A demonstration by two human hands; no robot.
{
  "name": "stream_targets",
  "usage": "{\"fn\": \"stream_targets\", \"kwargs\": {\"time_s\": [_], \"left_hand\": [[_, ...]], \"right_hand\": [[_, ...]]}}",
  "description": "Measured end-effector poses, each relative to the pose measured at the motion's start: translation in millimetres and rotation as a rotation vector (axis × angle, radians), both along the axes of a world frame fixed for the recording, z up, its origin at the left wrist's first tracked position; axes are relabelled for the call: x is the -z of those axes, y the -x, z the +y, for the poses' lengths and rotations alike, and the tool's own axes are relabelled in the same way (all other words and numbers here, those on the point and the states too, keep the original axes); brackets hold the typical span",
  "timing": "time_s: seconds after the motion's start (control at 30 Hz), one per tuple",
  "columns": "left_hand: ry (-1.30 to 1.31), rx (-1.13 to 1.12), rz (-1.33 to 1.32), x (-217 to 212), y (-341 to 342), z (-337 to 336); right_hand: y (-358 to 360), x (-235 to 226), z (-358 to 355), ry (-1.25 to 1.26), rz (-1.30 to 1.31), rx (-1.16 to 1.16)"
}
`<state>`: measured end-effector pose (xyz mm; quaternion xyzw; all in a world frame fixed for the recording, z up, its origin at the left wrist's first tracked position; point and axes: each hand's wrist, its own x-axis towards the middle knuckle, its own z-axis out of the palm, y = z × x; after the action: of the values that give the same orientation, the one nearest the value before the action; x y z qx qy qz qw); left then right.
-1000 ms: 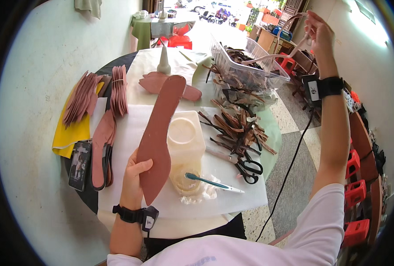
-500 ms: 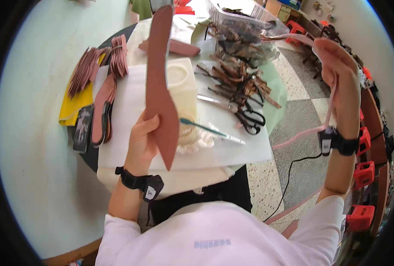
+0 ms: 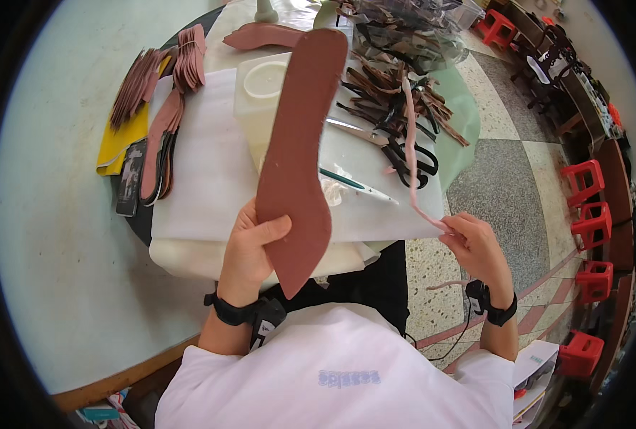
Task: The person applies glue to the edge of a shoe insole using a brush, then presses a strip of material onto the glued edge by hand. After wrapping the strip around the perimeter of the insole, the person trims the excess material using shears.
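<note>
My left hand (image 3: 250, 247) is closed on a reddish-brown shoe insole (image 3: 300, 157), thumb on its face, wide pointed end down, held upright above the table. Between the fingertips of my right hand (image 3: 477, 247), just off the table's near right edge, is one end of a thin pink strip (image 3: 411, 161); the strip runs up across the black-handled scissors (image 3: 406, 163). A slim teal-and-white tool (image 3: 359, 187) lies right of the insole. Behind the insole stands a cream plastic container (image 3: 259, 82), partly hidden.
Bundled insoles (image 3: 190, 58) and more insoles (image 3: 135, 86) lie at the left, near a yellow sheet (image 3: 112, 149) and a dark box (image 3: 130, 179). A pile of dark and brown scraps (image 3: 407, 96) fills the far right. Red stools (image 3: 591, 227) stand along the right.
My right hand has come down from the upper right to the table's near right edge, with the pink strip trailing. The left hand and insole have shifted right and slightly nearer.
</note>
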<state>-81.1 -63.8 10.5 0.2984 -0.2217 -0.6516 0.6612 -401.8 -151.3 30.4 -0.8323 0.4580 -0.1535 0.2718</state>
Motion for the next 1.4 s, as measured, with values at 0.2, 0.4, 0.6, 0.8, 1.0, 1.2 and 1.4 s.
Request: {"fn": "stream_targets", "kwargs": {"time_s": [0.2,0.4,0.6,0.8,1.0,1.2,1.4], "left_hand": [[-0.026,0.024,-0.042,1.0,9.6,-3.6],[-0.047,-0.025,-0.131,-4.6,7.5,2.5],[-0.054,-0.009,-0.142,-3.9,6.3,7.7],[-0.055,0.044,-0.21,-3.5,12.9,-1.6],[-0.025,0.07,-0.305,-4.8,17.9,-6.2],[0.059,0.058,-0.569,-5.0,21.3,-9.3],[0.19,0.077,-0.857,-3.5,32.1,-16.3]], "right_hand": [[-34.3,-12.3,-52.1,0.094,-0.085,0.041],[-81.8,13.3,-129.8,0.325,-0.038,0.309],[-82.8,34.3,-181.8,0.16,-0.132,0.366],[-78.5,31.2,-189.1,-0.318,-0.377,0.356],[-61.9,21.2,-172.4,-0.329,-0.676,0.178],[-17.5,-13.9,-115.1,-0.237,-0.978,0.075],[14.1,-62.4,-42.0,-0.109,-0.837,0.152]]}}
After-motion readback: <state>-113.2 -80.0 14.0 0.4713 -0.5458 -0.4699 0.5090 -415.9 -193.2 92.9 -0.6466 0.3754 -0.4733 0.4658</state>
